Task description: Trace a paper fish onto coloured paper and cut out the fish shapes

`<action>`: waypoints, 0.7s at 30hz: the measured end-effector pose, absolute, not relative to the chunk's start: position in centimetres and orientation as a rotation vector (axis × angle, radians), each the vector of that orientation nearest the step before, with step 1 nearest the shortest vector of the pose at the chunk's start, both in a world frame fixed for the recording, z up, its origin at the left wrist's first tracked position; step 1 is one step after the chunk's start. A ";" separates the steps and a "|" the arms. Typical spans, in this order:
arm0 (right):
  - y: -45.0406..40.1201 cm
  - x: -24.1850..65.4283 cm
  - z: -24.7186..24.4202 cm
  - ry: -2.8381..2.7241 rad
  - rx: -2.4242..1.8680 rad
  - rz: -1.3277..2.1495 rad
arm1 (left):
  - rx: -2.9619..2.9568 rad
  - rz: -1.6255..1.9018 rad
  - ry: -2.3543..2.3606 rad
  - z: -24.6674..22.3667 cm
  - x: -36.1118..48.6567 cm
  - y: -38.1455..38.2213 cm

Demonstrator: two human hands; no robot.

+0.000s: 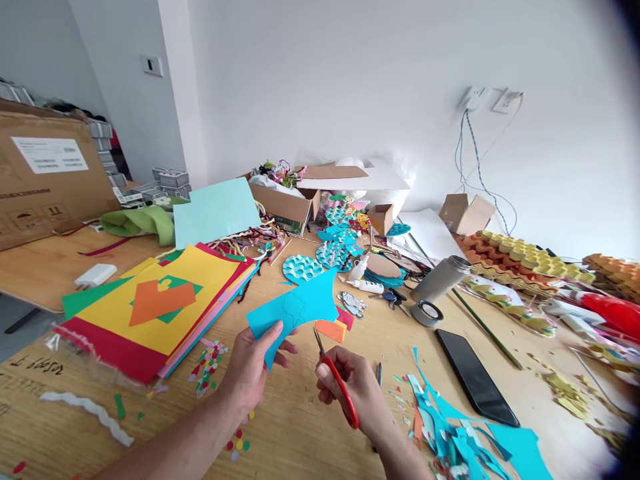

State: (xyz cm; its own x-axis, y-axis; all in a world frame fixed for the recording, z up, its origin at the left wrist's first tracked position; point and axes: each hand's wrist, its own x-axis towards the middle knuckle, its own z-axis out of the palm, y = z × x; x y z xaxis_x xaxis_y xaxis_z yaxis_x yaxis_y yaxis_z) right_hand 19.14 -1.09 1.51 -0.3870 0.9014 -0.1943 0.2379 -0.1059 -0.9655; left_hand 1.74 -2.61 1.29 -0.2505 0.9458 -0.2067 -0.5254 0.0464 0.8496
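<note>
My left hand (255, 363) grips a sheet of blue paper (305, 297) by its lower left part, thumb on top and fingers beneath. Faint drawn lines show on the paper, and its lower right edge is cut in a curve. In my right hand (350, 383) is a pair of scissors (340, 387) with red handles. Their dark blades point up toward the paper's lower edge, just below it; whether they touch it is hard to tell. Orange and red paper scraps (333, 329) lie behind the blade tips.
Colored paper sheets (165, 313) are stacked at left. Blue scraps (450, 427) and a black phone (477, 373) lie at right, near a metal flask (443, 279). Glue bottles (367, 285), decorated blue pieces (303, 268) and boxes (285, 203) stand further back. Egg trays (515, 263) line the right.
</note>
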 end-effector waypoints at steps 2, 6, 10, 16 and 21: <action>-1.1 19.1 1.3 -1.612 -1.255 1.524 | 0.557 1.505 1.059 1.3 1.8 -2.7; -1.0 19.0 1.4 -1.598 -1.222 1.513 | 0.591 1.450 1.060 1.1 2.0 -2.9; -1.0 18.9 1.5 -1.564 -1.233 1.511 | 0.623 1.425 1.074 0.6 2.1 -3.0; -1.0 18.8 1.5 -1.543 -1.253 1.497 | 0.664 1.393 1.065 0.5 2.3 -3.0; -0.9 18.8 1.4 -1.537 -1.259 1.494 | 0.675 1.366 1.062 0.7 2.5 -3.2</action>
